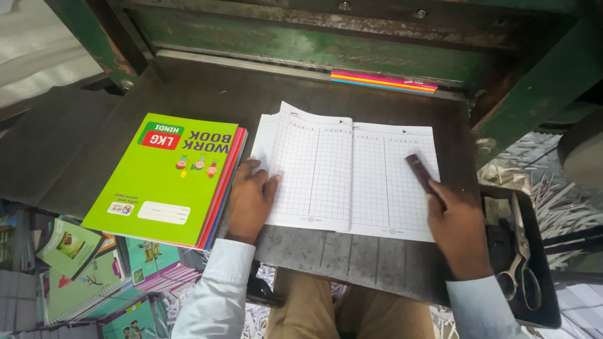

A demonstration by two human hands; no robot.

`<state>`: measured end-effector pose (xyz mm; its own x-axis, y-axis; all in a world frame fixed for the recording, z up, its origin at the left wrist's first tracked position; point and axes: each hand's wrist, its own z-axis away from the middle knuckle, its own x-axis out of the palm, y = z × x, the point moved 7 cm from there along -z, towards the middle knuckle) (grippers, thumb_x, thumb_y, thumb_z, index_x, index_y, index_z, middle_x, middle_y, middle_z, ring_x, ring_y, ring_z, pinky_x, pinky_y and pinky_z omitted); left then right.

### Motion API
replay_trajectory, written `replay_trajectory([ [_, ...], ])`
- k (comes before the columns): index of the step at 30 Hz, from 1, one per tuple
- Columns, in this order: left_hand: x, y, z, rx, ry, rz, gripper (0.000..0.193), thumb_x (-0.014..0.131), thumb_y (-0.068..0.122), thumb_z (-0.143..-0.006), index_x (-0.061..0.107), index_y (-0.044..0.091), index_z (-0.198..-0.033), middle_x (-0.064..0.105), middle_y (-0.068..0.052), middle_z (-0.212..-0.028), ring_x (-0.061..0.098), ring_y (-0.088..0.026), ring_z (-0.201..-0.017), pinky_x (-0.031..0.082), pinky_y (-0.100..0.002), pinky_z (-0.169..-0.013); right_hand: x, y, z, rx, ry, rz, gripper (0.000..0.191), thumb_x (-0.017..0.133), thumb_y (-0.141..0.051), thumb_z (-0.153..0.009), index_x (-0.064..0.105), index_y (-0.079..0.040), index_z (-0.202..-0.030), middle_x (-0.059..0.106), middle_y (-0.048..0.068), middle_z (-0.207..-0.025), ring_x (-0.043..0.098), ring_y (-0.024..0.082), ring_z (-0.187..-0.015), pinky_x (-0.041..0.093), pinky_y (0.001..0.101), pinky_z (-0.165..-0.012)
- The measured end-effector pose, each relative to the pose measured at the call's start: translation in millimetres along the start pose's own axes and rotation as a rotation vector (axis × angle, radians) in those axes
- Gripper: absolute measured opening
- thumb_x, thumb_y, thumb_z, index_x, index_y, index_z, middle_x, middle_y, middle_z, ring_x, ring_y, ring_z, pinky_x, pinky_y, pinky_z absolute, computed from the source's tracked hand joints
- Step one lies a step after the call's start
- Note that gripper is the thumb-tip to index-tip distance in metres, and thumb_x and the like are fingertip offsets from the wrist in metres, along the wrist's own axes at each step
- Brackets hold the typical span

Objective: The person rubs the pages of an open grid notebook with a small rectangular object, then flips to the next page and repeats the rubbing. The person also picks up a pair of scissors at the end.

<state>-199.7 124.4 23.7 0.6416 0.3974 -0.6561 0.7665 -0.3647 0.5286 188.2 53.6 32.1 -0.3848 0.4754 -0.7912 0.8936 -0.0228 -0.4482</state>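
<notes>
Beside the left hand (250,199), green workbooks (164,177); scissors (523,263) lie right.

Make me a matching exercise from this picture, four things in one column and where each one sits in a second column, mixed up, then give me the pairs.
Things
1. green workbook
2. scissors
3. dark flat tool
4. bright coloured sheets

Places
A. under the machine's back edge
B. in the right hand, lying on the grid pages
C. on top of the stack beside the left hand
D. in the black tray on the right

Pairs: 1-C, 2-D, 3-B, 4-A
</notes>
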Motion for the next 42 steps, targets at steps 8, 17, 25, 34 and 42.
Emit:
replay_trajectory([
  [8,1.5,-0.9,0.2,-0.002,0.000,0.004,0.026,0.074,0.017,-0.090,0.066,-0.004,-0.080,0.062,-0.029,-0.129,0.057,-0.048,-0.120,0.046,-0.050,-0.100,-6.6,30.4,-8.8,0.014,0.123,0.049,0.027,0.071,-0.014,-0.097,0.075,-0.004,-0.122,0.072,0.025,-0.109,0.071,0.042,-0.097,0.056,0.0467,-0.089],
  [17,-0.3,-0.2,0.4,-0.006,0.008,0.011,0.025,0.074,0.016,-0.090,0.066,-0.005,-0.080,0.062,-0.029,-0.128,0.057,-0.048,-0.121,0.047,-0.049,-0.100,-8.1,40.3,-5.4,0.008,0.160,0.149,0.023,0.071,-0.011,-0.096,0.076,-0.002,-0.117,0.073,0.023,-0.113,0.071,0.040,-0.100,0.056,0.0451,-0.093],
  [25,-0.2,-0.8,0.4,-0.024,-0.002,0.006,0.026,0.074,0.017,-0.090,0.065,-0.005,-0.079,0.062,-0.029,-0.129,0.058,-0.047,-0.120,0.047,-0.049,-0.099,-3.1,45.8,0.6,-0.001,0.139,0.301,0.024,0.068,-0.018,-0.098,0.077,-0.007,-0.118,0.072,0.018,-0.120,0.067,0.039,-0.109,0.049,0.0488,-0.101],
  [34,0.6,-2.0,0.8,-0.012,0.019,0.018,0.026,0.075,0.016,-0.089,0.064,-0.005,-0.078,0.062,-0.029,-0.128,0.059,-0.047,-0.116,0.048,-0.049,-0.097,-13.9,19.5,22.0,-0.007,0.120,0.339,0.030,0.070,-0.033,-0.096,0.079,-0.012,-0.114,0.072,0.013,-0.121,0.062,0.040,-0.119,0.042,0.0568,-0.101],
  [42,0.3,-2.6,0.4,-0.034,0.008,0.033,0.024,0.075,0.015,-0.089,0.064,-0.004,-0.081,0.062,-0.029,-0.128,0.059,-0.046,-0.114,0.048,-0.048,-0.095,-10.5,1.2,27.5,0.062,-0.071,0.249,0.029,0.068,-0.032,-0.095,0.078,-0.007,-0.105,0.071,0.021,-0.101,0.069,0.040,-0.096,0.055,0.0483,-0.088],
])
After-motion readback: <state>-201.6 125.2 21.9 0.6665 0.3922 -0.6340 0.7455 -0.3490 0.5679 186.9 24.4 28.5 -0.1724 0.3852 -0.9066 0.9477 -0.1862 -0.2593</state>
